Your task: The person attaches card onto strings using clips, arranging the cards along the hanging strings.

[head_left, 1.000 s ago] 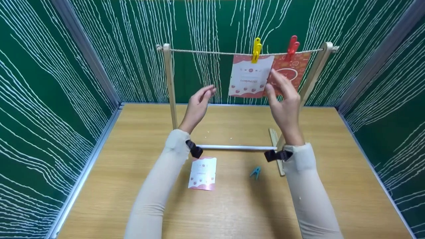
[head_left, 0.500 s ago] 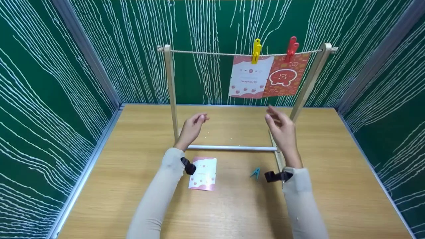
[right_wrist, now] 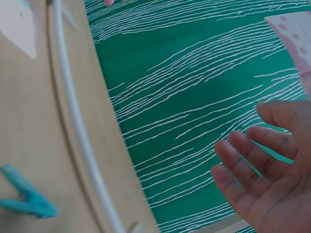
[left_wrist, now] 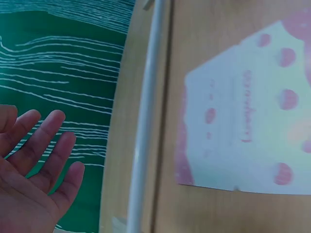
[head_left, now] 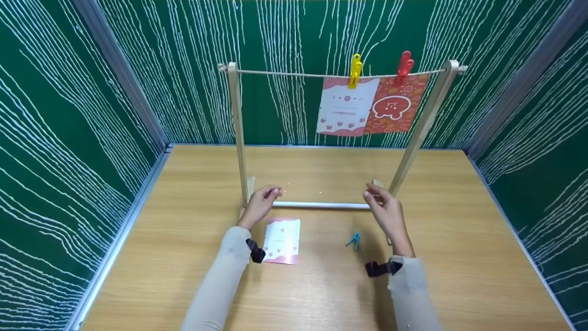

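While both hands hang empty above the wooden counter (head_left: 151,257), lowering them straight down seems best. Left hand (head_left: 260,205), fingers (left_wrist: 48,141) loosely spread, holds nothing; the pink-and-white paper card (head_left: 281,240) lies just below it. Right hand (head_left: 385,212), fingers (right_wrist: 243,162) relaxed, hovers beside the small teal plastic clothespin (head_left: 353,239).

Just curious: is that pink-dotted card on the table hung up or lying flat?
Lying flat: the card rests on the table, unclipped, beside the blue peg.
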{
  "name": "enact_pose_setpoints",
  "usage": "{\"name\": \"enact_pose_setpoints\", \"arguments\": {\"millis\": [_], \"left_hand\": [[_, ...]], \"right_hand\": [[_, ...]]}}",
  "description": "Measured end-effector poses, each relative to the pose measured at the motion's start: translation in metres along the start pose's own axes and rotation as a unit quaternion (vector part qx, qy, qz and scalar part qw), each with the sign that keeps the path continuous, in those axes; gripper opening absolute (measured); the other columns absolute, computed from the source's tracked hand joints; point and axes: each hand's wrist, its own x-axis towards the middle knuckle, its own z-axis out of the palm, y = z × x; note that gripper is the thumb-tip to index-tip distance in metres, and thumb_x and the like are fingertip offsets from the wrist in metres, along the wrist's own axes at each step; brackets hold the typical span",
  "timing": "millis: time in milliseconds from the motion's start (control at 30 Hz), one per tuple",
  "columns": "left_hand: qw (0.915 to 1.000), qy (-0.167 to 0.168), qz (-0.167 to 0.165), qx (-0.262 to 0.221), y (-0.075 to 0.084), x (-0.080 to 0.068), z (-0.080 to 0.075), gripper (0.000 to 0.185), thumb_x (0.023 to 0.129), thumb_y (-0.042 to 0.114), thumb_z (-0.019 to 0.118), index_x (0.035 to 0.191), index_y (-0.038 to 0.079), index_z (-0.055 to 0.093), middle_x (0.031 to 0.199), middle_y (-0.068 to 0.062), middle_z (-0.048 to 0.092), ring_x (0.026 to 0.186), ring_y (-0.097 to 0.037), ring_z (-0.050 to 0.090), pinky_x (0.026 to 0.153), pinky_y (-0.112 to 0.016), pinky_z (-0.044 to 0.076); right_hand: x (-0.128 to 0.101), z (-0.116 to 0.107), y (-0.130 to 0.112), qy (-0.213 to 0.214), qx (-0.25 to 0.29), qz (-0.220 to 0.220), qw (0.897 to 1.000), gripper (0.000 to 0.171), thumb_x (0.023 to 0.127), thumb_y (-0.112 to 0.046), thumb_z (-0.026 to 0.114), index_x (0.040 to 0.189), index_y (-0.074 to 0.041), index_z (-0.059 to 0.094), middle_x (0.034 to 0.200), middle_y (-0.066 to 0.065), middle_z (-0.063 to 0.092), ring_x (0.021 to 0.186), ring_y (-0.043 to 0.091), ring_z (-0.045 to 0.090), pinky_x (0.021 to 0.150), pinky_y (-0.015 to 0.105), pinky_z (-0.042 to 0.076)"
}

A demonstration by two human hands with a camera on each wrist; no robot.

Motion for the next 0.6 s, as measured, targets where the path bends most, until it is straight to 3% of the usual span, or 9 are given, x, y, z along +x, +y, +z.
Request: {"name": "enact_pose_setpoints", "arguments": {"millis": [200, 333, 600], "left_hand": [[0.9997, -0.007, -0.013, 0.022, -0.024, -0.010, 0.003, 0.032, 0.100, 0.020, 0.050, 0.122, -0.001, 0.061, 0.117, -0.019, 0.065, 0.113, -0.031, 0.059, 0.101, -0.042, 0.045], [0.9993, -0.010, -0.018, 0.031, -0.036, -0.015, 0.005, 0.032, 0.100, 0.017, 0.052, 0.122, -0.004, 0.060, 0.114, -0.019, 0.065, 0.110, -0.032, 0.060, 0.099, -0.043, 0.046], [0.9985, -0.010, -0.022, 0.049, -0.053, -0.019, 0.009, 0.031, 0.096, 0.012, 0.056, 0.119, -0.008, 0.059, 0.108, -0.021, 0.065, 0.102, -0.033, 0.062, 0.091, -0.042, 0.051]], "right_hand": [[-0.009, 0.011, 0.021, 0.018, -0.025, 0.019, 0.999, 0.038, 0.096, -0.022, 0.059, 0.126, 0.001, 0.059, 0.113, 0.021, 0.065, 0.095, 0.020, 0.065, 0.077, 0.012, 0.046], [-0.016, 0.016, 0.034, 0.007, -0.042, 0.039, 0.998, 0.038, 0.097, -0.025, 0.058, 0.123, 0.002, 0.061, 0.107, 0.018, 0.067, 0.090, 0.016, 0.065, 0.076, 0.016, 0.047], [-0.034, 0.023, 0.057, -0.042, -0.042, 0.100, 0.993, 0.042, 0.098, -0.028, 0.055, 0.125, 0.005, 0.057, 0.114, 0.023, 0.064, 0.103, 0.030, 0.061, 0.084, 0.028, 0.048]]}}
